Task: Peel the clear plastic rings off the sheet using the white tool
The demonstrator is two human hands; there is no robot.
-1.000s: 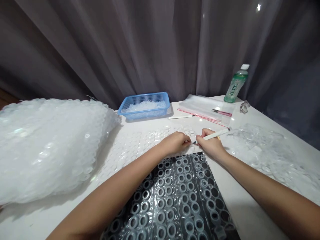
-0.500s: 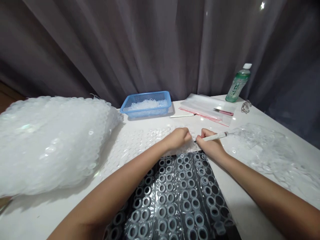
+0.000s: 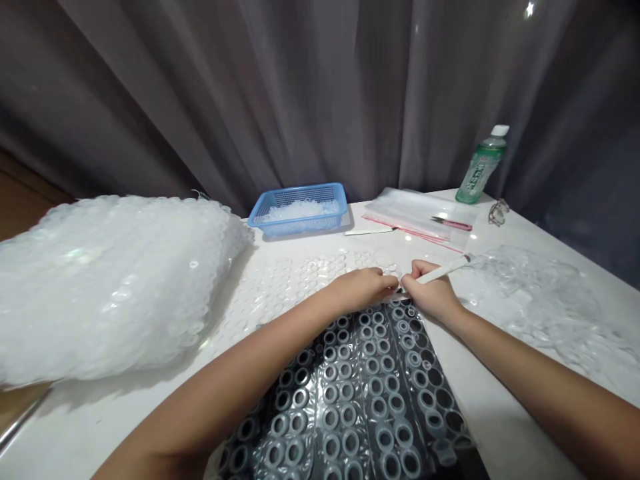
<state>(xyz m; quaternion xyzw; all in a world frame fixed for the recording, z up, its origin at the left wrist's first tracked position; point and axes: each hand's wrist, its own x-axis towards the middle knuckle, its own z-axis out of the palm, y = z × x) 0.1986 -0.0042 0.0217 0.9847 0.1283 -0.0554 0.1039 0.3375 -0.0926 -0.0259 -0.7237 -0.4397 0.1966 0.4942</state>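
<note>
A white desk (image 3: 505, 413) was covered with transparent bubble-type plastic. A large bundle of it (image 3: 115, 287) was heaped at the left, a dimpled transparent sheet (image 3: 285, 287) was spread across the middle, and a crumpled piece (image 3: 545, 293) was left at the right. A black-backed blister sheet (image 3: 345, 400) was laid nearest the edge. Along the back were placed a blue plastic basket (image 3: 300, 228), a white strip (image 3: 369, 231), a red-edged plastic bag (image 3: 420, 217), a green-labelled bottle (image 3: 483, 177) and eyeglasses (image 3: 499, 212).

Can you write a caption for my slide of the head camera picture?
Left hand holds clear blistered plastic sheet while right hand grips a white-handled craft knife.
</note>
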